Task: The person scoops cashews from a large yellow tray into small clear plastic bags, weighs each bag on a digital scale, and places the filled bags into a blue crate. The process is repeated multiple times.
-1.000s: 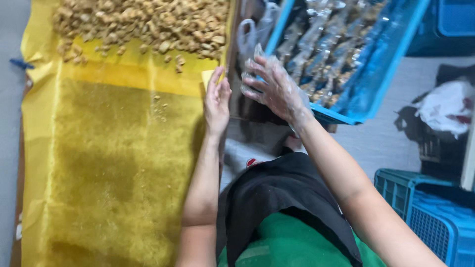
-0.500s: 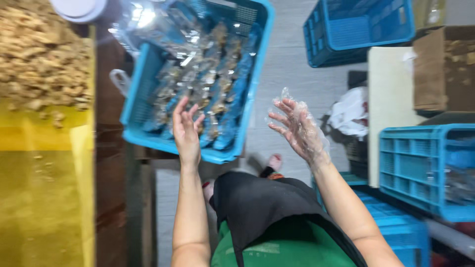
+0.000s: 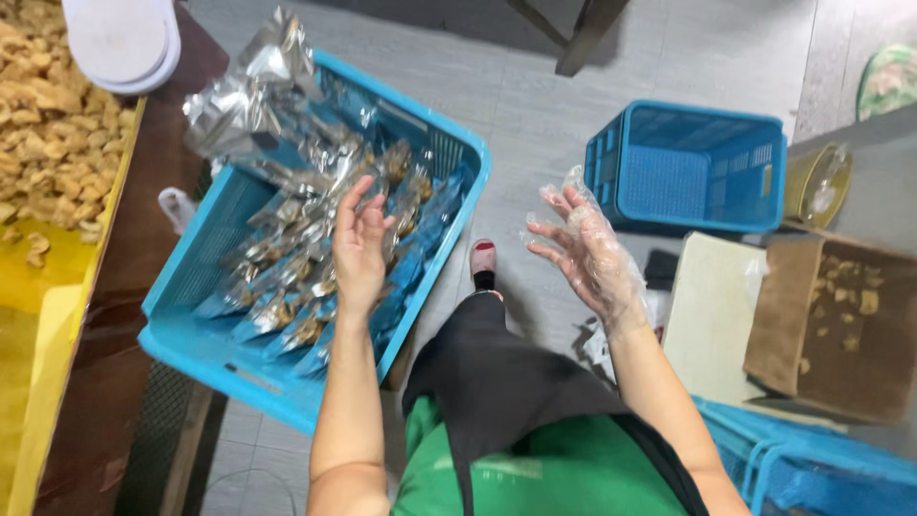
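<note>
both hands raised, fingers spread, holding nothing, over a blue crate of sealed packets.

the bare left hand [image 3: 360, 247] is lifted palm inward with its fingers loosely apart, gripping nothing, and it hangs just above the large blue plastic crate [image 3: 210, 358] at the person's left. the right hand [image 3: 585, 250] wears a thin clear plastic glove, its fingers splayed wide and empty, held over the grey tiled floor [image 3: 535, 86], apart from the crate. the crate is filled with rows of clear and silver foil packets of brown snacks [image 3: 306, 229], some piled loose at its far corner. left of the crate, a heap of pale brown fried pieces [image 3: 48, 143] lies on a yellow sheet [image 3: 38, 287], with a white round lid [image 3: 122, 40] near it. to the right stand a smaller empty blue plastic basket [image 3: 688, 167] and a brown cardboard box [image 3: 831, 325] holding a few crumbs.
</note>
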